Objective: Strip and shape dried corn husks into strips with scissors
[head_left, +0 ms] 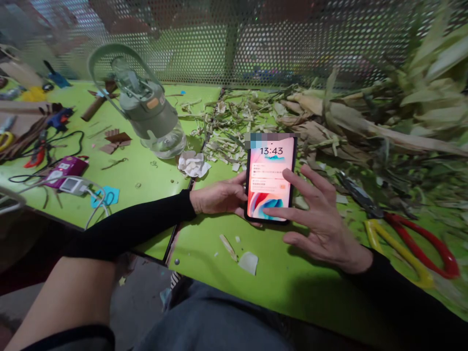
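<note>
My left hand (219, 197) grips the left edge of a smartphone (269, 178) and holds it upright just above the green table (278, 263). Its lit screen reads 13:43. My right hand (321, 219) is spread beside the phone, fingers apart, with the thumb and forefinger touching the lower screen and right edge. Both arms wear black sleeves.
Red-and-yellow-handled shears (405, 234) lie right of my right hand. Corn husks and cut scraps (329, 117) pile up behind the phone. A tipped water bottle (146, 105), crumpled tissue (193, 164), a purple device with cables (68, 170) and tools sit on the left. Perforated metal screen (234, 44) at the back.
</note>
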{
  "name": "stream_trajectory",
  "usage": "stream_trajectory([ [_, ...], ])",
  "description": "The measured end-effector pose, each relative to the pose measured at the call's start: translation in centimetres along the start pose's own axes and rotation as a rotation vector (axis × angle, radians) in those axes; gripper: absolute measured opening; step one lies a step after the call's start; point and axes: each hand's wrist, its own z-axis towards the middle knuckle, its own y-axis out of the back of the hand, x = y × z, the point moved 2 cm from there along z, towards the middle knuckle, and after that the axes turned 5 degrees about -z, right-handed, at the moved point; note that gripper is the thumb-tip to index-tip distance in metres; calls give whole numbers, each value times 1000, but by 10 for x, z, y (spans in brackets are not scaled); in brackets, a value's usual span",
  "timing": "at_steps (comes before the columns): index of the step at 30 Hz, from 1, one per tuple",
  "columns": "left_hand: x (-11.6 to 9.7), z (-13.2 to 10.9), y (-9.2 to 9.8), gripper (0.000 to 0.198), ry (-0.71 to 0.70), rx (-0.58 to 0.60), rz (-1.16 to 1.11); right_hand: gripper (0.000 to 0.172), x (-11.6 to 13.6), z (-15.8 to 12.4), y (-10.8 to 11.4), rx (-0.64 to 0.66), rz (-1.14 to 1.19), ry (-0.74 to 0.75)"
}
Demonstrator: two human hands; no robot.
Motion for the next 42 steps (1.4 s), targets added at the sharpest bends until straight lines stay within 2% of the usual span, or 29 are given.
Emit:
stream_trajectory([
  [9, -2, 0, -3, 101, 25, -2, -6, 35, 1, 1, -1, -2, 26, -50],
  [22, -2, 0, 0, 101, 32, 47, -35, 48, 2, 1, -3, 7, -45, 58],
  [28, -1, 1, 1, 105, 52, 37, -44, 62, 0, 2, -2, -43, -130, 23],
  [38, -1, -2, -1, 101, 34, 98, -25, 71, 2, 7, -4, -22, -180, -41],
  [42, -1, -2, -1, 98, 37, 74, 6, 71, 4, 8, -8, -13, -201, -50],
])
